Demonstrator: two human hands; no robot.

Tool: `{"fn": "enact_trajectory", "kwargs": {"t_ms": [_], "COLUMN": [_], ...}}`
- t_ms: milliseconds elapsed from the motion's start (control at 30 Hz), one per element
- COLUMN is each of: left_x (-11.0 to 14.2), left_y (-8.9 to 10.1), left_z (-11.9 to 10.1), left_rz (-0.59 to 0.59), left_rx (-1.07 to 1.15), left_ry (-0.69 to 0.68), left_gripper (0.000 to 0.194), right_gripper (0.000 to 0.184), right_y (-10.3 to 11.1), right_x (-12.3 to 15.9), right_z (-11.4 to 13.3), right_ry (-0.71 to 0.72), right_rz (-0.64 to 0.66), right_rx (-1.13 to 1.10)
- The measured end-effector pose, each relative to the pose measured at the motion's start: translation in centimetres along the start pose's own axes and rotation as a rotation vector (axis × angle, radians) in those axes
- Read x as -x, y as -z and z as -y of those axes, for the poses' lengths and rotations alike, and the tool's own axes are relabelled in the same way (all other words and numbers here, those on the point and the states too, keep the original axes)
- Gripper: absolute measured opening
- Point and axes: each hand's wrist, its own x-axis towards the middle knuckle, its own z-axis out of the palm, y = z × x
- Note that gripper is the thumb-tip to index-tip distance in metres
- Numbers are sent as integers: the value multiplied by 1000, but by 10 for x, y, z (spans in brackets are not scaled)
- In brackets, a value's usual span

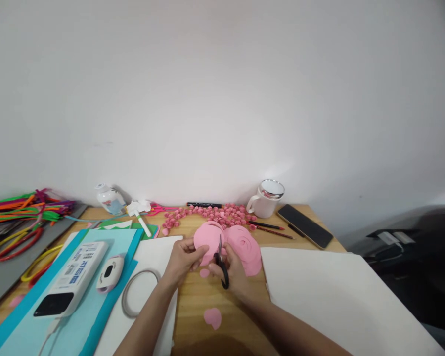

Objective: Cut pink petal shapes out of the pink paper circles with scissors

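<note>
My left hand (187, 256) pinches a round piece of pink paper (206, 236) by its lower left edge. Black-handled scissors (223, 271) are in my right hand (233, 274), with the blades pointing up at the right side of that paper. Just behind my right hand lies a pile of pink paper spirals (247, 244), partly covered by the hand. Small pink scraps lie on the wood below, one a curled-shaped piece (212, 318). Many rolled pink paper rosettes (222, 213) are heaped beyond my hands.
A white lidded mug (266, 199), pencils (270, 230) and a phone (304, 226) sit at the back right. White sheets (330, 296) cover the right side. On the left are a power bank (74, 277), a tape roll (141, 291), a bottle (110, 199) and colourful pipe cleaners (25, 210).
</note>
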Motion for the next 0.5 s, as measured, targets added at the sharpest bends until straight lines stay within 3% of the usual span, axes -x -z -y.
{"fn": "enact_trajectory", "kwargs": {"t_ms": [200,500], "left_x": [1,1], "left_y": [0,1], "left_z": [-1,-1], "left_rz": [18,9], "left_rx": [0,-12], "left_ry": [3,-18], "left_gripper": [32,33], "right_gripper": [41,45], "right_y": [0,0], "right_x": [0,-2], "right_z": [4,-8], "right_ry": [7,-3], "right_rz": [-14,-35], "right_rx": [-37,-28]}}
